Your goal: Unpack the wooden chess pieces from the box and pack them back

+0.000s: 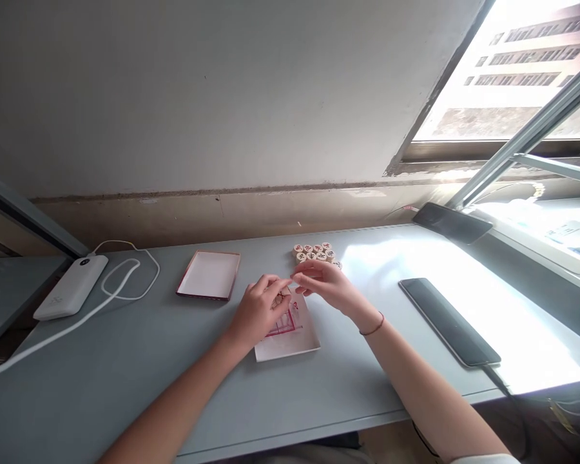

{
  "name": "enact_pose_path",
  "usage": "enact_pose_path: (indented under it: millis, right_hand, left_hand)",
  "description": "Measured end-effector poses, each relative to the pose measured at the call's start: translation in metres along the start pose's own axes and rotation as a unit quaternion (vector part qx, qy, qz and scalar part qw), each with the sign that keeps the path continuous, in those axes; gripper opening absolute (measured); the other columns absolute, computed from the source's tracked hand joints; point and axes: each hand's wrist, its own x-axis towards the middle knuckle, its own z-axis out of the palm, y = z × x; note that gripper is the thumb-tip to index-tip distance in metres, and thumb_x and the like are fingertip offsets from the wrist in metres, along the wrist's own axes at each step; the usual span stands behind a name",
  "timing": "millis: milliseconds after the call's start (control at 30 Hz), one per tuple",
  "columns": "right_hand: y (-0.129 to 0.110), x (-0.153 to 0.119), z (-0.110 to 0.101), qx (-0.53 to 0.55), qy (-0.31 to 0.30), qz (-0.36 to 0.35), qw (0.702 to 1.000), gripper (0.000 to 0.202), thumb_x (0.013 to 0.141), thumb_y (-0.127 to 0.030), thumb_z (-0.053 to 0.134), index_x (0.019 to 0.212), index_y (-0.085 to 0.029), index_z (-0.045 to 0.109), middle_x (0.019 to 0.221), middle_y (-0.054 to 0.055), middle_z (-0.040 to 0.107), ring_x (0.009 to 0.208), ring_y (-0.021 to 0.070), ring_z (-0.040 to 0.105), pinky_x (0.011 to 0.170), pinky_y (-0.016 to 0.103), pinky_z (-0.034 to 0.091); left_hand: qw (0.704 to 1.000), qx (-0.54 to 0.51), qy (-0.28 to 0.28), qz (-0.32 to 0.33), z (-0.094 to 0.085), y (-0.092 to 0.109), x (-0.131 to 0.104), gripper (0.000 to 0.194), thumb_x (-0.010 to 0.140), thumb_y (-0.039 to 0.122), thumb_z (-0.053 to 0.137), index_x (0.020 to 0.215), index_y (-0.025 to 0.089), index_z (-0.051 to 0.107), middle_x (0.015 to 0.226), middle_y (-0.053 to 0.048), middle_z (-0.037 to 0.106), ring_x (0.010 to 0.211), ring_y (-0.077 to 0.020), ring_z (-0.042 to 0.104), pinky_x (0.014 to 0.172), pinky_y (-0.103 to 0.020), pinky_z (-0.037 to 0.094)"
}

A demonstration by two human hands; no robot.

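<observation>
My left hand (265, 305) is closed around round wooden pieces (280, 298) above a shallow white box (290, 348). A folded sheet with red printing (284, 323) lies in that box. Beside it, my right hand (325, 287) has its fingers bent and drawn together, near the left fingertips; whether anything is between them is too small to tell. Behind the right hand, several round wooden pieces with dark and red characters (314, 252) stand in rows on the table, partly hidden by that hand.
An open box lid (209, 276) lies left of my hands. Further left are a white power bank (71, 287) and its white cable (120, 283). A dark phone (449, 321) with a cable lies at right; another dark device (452, 223) rests near the window.
</observation>
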Motion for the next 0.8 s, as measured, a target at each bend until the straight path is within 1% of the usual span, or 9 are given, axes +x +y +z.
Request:
enact_pose_path:
  millis: [100,167,233,300,367,433,500,667,800]
  right_hand:
    - [-0.001,0.0,-0.01,-0.006,0.042,0.02,0.999,0.042,0.073,-0.051,0.068,0.095,-0.016,0.063,0.096,0.008,0.066,0.072,0.0164,0.067,0.062,0.029,0.055]
    - [-0.001,0.0,-0.014,-0.011,0.053,0.02,0.998,0.04,0.073,-0.048,0.068,0.097,-0.016,0.064,0.1,0.009,0.066,0.075,0.0162,0.067,0.066,0.03,0.055]
    - [0.0,-0.001,-0.014,-0.037,0.048,0.015,0.998,0.038,0.075,-0.044,0.067,0.101,-0.017,0.064,0.099,0.008,0.066,0.077,0.0164,0.066,0.07,0.032,0.056]
    - [0.001,-0.003,-0.012,-0.093,0.029,-0.006,0.995,0.032,0.078,-0.04,0.064,0.103,-0.019,0.064,0.097,0.007,0.066,0.077,0.0162,0.066,0.072,0.033,0.056]
    - [0.003,-0.005,-0.008,-0.163,0.005,-0.048,0.985,0.027,0.08,-0.035,0.061,0.102,-0.02,0.064,0.101,0.007,0.065,0.077,0.0152,0.065,0.07,0.032,0.056]
    - [0.005,-0.007,-0.004,-0.221,-0.013,-0.09,0.971,0.024,0.079,-0.031,0.06,0.1,-0.021,0.064,0.103,0.006,0.064,0.076,0.0141,0.064,0.066,0.029,0.056]
    - [0.007,-0.008,-0.001,-0.256,-0.023,-0.113,0.96,0.021,0.079,-0.03,0.059,0.098,-0.022,0.064,0.099,0.006,0.064,0.074,0.0139,0.064,0.061,0.026,0.054]
    - [0.008,-0.007,0.0,-0.283,-0.006,-0.123,0.951,0.016,0.08,-0.029,0.058,0.094,-0.021,0.063,0.094,0.004,0.064,0.073,0.013,0.063,0.058,0.024,0.051]
    - [0.009,-0.005,-0.003,-0.272,0.02,-0.115,0.955,0.02,0.082,-0.036,0.058,0.094,-0.021,0.063,0.096,0.005,0.065,0.071,0.0127,0.062,0.061,0.025,0.052]
  left_hand:
    - [0.999,0.024,-0.036,0.021,0.0,0.001,0.001,0.014,0.09,0.024,0.051,0.1,0.025,0.061,0.104,-0.002,0.065,0.091,-0.0163,0.063,0.091,-0.037,0.041]
    - [0.997,0.036,-0.062,0.042,0.001,0.002,0.003,0.011,0.09,0.023,0.051,0.095,0.024,0.061,0.103,-0.001,0.067,0.096,-0.0171,0.062,0.094,-0.038,0.037]
    - [0.994,0.05,-0.082,0.058,0.003,0.003,0.004,0.01,0.09,0.021,0.051,0.092,0.023,0.061,0.102,-0.001,0.068,0.101,-0.0179,0.06,0.095,-0.039,0.034]
    - [0.992,0.062,-0.093,0.061,0.003,0.002,0.005,0.01,0.089,0.021,0.052,0.092,0.023,0.062,0.105,-0.003,0.067,0.103,-0.0187,0.059,0.094,-0.039,0.035]
    - [0.992,0.066,-0.096,0.051,0.002,0.0,0.005,0.01,0.088,0.023,0.054,0.093,0.024,0.063,0.109,-0.004,0.065,0.104,-0.0193,0.058,0.093,-0.038,0.036]
    - [0.992,0.066,-0.095,0.041,0.0,-0.003,0.005,0.011,0.088,0.025,0.054,0.094,0.025,0.063,0.11,-0.003,0.064,0.103,-0.0198,0.057,0.093,-0.038,0.038]
    - [0.992,0.069,-0.096,0.041,-0.001,-0.005,0.005,0.012,0.089,0.028,0.055,0.095,0.026,0.064,0.11,-0.003,0.063,0.103,-0.0201,0.057,0.092,-0.038,0.04]
    - [0.987,0.108,-0.105,0.062,0.001,-0.006,0.006,0.016,0.091,0.028,0.051,0.1,0.027,0.065,0.116,-0.005,0.061,0.107,-0.0218,0.055,0.092,-0.04,0.038]
    - [0.977,0.16,-0.118,0.077,0.002,-0.003,0.008,0.021,0.094,0.023,0.046,0.104,0.028,0.064,0.118,-0.006,0.06,0.109,-0.0234,0.053,0.09,-0.042,0.036]
